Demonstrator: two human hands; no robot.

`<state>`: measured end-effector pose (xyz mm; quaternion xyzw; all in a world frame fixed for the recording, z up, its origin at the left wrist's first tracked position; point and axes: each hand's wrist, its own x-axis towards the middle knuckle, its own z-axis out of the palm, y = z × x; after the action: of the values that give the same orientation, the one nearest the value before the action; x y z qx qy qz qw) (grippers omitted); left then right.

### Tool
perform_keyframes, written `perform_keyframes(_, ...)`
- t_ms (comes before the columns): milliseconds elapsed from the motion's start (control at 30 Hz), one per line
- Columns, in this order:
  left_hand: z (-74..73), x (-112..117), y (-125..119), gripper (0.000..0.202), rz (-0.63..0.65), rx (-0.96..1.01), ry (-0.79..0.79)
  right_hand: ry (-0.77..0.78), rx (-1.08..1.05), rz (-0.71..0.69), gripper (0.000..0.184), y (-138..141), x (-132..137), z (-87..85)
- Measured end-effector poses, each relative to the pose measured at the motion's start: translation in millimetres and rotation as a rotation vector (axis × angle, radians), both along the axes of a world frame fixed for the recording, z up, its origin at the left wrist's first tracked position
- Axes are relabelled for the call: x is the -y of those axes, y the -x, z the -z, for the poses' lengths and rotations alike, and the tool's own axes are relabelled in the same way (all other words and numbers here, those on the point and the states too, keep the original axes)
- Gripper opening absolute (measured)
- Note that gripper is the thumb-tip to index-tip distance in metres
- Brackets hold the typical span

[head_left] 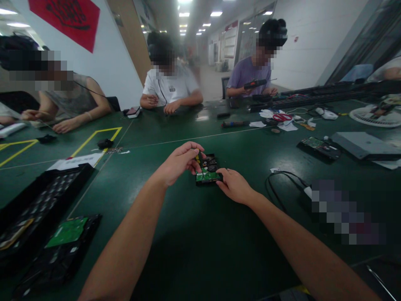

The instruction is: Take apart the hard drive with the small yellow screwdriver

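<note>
Green circuit board (207, 175) seems still fitted in a black rectangular casing (214, 158); our right hand (234, 184) grips its near-right corner, our left hand (181, 162) pinches a yellow-and-black tool (197, 157).

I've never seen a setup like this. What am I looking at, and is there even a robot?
There's no robot here, just a person's two bare hands. The one picture comes from a camera worn on that person's head, looking forward and down. The left hand holds a small tool with yellow on it, over a black device with a green circuit board; the right hand holds its right edge. On the green table are also a black tray and a grey box.
</note>
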<state>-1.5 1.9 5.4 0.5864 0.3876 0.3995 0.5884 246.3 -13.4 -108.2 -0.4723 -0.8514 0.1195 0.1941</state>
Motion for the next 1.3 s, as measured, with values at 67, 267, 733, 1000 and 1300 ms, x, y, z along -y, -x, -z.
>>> perform_keyframes(67,0.0,0.2,-0.2,0.025,0.002,0.000,0.001,0.003,-0.001,-0.002,0.036,-0.3,-0.4,1.6)
perform_keyframes(267,0.3,0.4,-0.3,0.025,0.001,-0.003,0.001,0.000,-0.012,-0.007,0.040,-0.7,-0.1,1.2)
perform_keyframes(733,3.1,-1.5,0.6,0.022,0.016,-0.008,-0.008,-0.004,0.000,-0.025,0.039,0.1,0.7,-0.9)
perform_keyframes(1000,1.2,-0.1,0.7,0.021,0.033,-0.034,-0.019,-0.003,0.004,-0.031,0.039,-0.2,1.0,-1.5)
perform_keyframes(1300,1.3,-0.3,0.2,0.026,-0.003,-0.084,-0.049,-0.016,0.014,-0.034,0.036,-0.2,1.7,-2.3)
